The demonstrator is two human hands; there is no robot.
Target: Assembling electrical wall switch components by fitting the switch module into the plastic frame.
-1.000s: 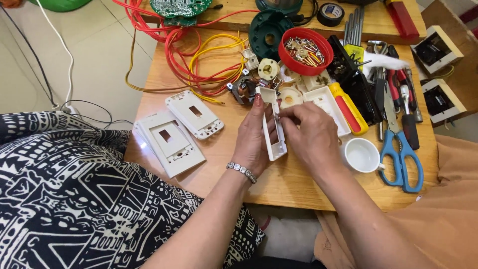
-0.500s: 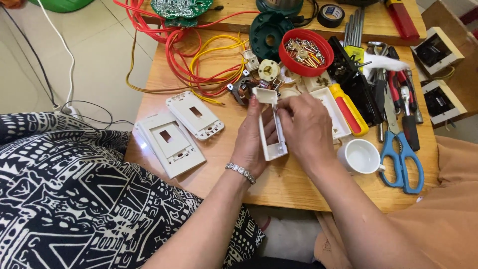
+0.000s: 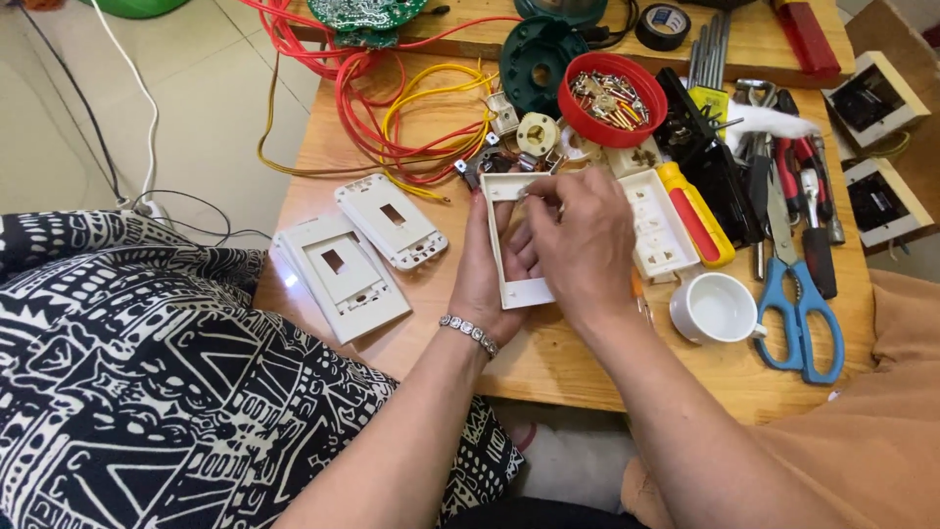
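White frame (image 3: 509, 240) held by both hands, contents apparently hidden.

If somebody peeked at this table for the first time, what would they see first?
Probably the two hands in the middle: the left hand holds a white plastic frame while the right hand works inside it. Next, the tangle of red and yellow wires at the back, and the red bowl of screws beside it.

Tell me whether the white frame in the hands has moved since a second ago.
Yes. The white frame now has its top end nearer the red bowl of screws, and it has turned to show its open face.
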